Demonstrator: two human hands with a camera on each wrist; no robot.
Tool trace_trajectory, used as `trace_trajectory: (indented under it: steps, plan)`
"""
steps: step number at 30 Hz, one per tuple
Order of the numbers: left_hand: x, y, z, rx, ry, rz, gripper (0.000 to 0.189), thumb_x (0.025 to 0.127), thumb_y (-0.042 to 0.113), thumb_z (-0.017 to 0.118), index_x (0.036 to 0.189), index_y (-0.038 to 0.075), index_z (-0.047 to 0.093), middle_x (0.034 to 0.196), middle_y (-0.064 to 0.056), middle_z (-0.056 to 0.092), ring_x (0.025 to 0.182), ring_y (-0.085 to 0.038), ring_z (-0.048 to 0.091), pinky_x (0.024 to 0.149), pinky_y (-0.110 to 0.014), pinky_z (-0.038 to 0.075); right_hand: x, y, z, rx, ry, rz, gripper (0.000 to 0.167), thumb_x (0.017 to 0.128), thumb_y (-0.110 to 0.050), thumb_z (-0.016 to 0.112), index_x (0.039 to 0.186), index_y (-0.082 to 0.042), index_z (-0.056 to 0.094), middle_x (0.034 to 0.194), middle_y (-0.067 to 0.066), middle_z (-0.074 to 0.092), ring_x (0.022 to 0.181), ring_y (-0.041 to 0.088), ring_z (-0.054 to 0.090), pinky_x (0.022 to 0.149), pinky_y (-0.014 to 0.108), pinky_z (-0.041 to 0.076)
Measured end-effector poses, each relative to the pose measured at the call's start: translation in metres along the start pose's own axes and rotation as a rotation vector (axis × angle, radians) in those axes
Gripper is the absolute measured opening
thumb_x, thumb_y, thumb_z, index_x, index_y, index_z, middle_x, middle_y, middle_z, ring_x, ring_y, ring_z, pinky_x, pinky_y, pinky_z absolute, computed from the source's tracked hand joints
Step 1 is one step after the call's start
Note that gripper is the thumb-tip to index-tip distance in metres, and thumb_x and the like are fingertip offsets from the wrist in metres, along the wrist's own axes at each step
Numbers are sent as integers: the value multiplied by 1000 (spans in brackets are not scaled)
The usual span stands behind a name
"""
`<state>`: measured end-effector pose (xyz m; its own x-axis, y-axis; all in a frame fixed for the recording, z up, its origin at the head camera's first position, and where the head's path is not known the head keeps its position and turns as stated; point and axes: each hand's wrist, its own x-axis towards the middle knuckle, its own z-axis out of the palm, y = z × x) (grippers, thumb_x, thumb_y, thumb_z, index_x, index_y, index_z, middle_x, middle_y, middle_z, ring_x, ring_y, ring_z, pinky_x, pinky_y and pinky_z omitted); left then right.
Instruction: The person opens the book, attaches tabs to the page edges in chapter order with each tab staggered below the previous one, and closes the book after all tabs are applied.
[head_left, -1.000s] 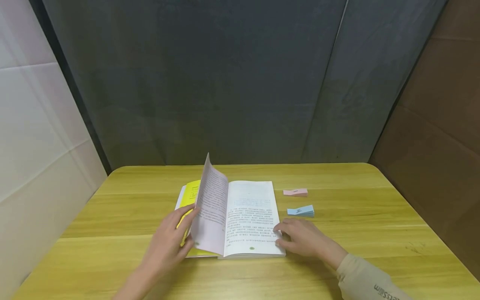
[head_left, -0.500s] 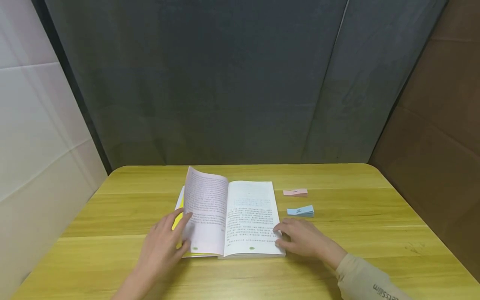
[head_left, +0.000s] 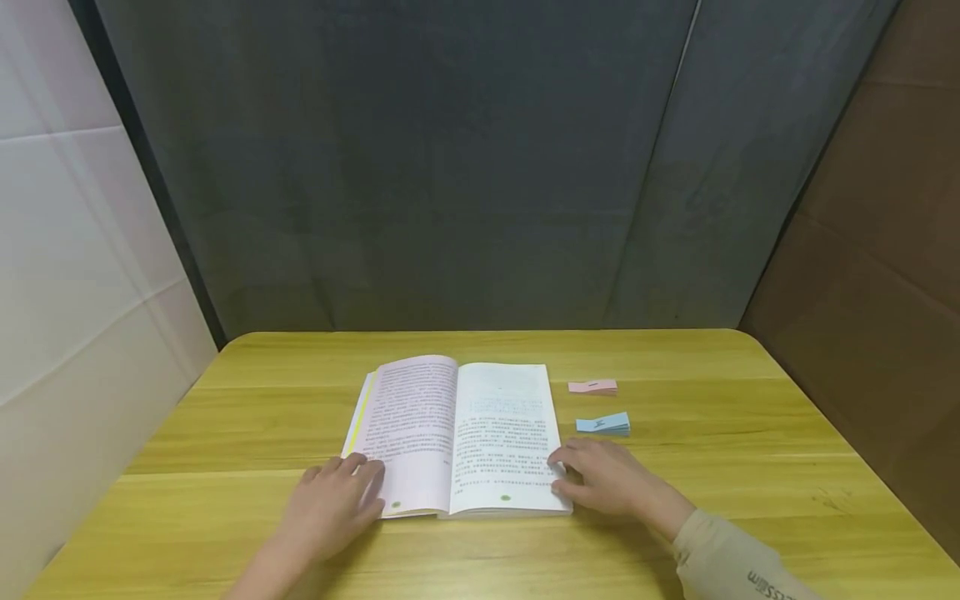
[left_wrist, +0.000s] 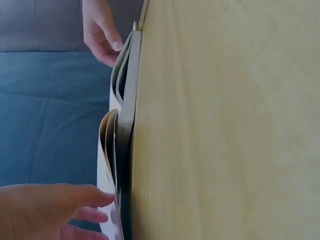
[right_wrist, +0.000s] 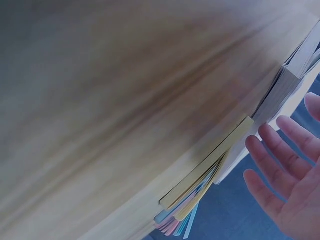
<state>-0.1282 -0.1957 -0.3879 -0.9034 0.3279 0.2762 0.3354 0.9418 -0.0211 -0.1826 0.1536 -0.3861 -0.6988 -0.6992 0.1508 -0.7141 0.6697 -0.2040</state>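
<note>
An open rectangular paper book [head_left: 480,437] lay near the back edge of the yellow wood-grained desk [head_left: 712,450], between the back corners. The bare left hand [head_left: 327,507], fingers loosely spread, rested at the book's front left corner; the bare right hand [head_left: 609,475], fingers spread, touched its right edge.

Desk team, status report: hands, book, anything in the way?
Left hand and right hand at opposite side edges of book. Book lies open. Pink slips and blue slips alongside, off the book.
</note>
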Motion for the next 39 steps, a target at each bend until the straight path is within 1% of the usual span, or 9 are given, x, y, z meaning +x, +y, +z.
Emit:
trace_trajectory:
  steps: [4,7,12,17,19,22,28,33,39]
  plan:
    - [8,7,2,-48,-1,59,38,73,25,64,107,8,58,105,-11,56,93,-31,54,71,-49,43,0,0,-1,7,-5,11,27,82,-28,57,102,-10,62,84,-5,53,65,6,41,56,22,37]
    - [14,12,3,-57,-16,76,41,72,21,63,110,8,57,106,-10,55,93,-29,53,69,-47,44,0,0,-2,14,-1,8,26,83,-27,57,102,-10,62,83,-5,52,65,6,41,56,23,38]
    - [19,15,6,-47,-51,69,34,71,16,59,105,9,58,94,-5,57,83,-25,55,57,-40,45,3,1,-2,15,2,6,26,82,-26,57,101,-9,61,80,-6,52,66,6,42,59,24,39]
    - [21,15,8,-53,-84,59,30,73,17,59,102,10,59,85,-2,56,77,-22,55,52,-35,44,13,2,-4,20,14,45,26,82,-26,59,101,-8,62,78,-5,56,65,6,46,56,23,40]
    - [22,16,8,-53,-91,54,29,73,18,59,101,10,60,84,-1,55,75,-21,54,52,-35,44,21,1,-6,18,21,69,28,82,-28,58,102,-8,62,79,-3,58,65,7,49,54,23,41]
    - [23,15,8,-52,-95,47,27,74,20,59,100,10,60,81,0,53,72,-20,52,50,-34,43,37,-1,-10,33,21,98,29,83,-30,57,103,-9,62,85,-2,60,71,9,53,56,25,43]
    - [24,15,8,-66,-124,33,30,75,27,62,100,10,61,81,1,53,75,-21,53,50,-36,44,74,-2,-10,124,-33,152,33,85,-33,54,107,-10,60,93,0,59,82,12,54,69,29,44]
    - [25,16,9,-76,-143,20,34,75,32,64,101,11,60,86,0,54,82,-23,53,52,-41,45,106,-7,-9,147,-54,160,32,85,-33,54,107,-11,61,98,0,60,89,14,54,77,30,43]
    - [27,15,12,-62,-140,17,36,74,34,65,101,12,60,86,1,53,81,-22,52,52,-40,45,137,-17,-1,133,-68,164,31,86,-31,54,108,-12,60,105,1,59,98,17,53,82,31,41]
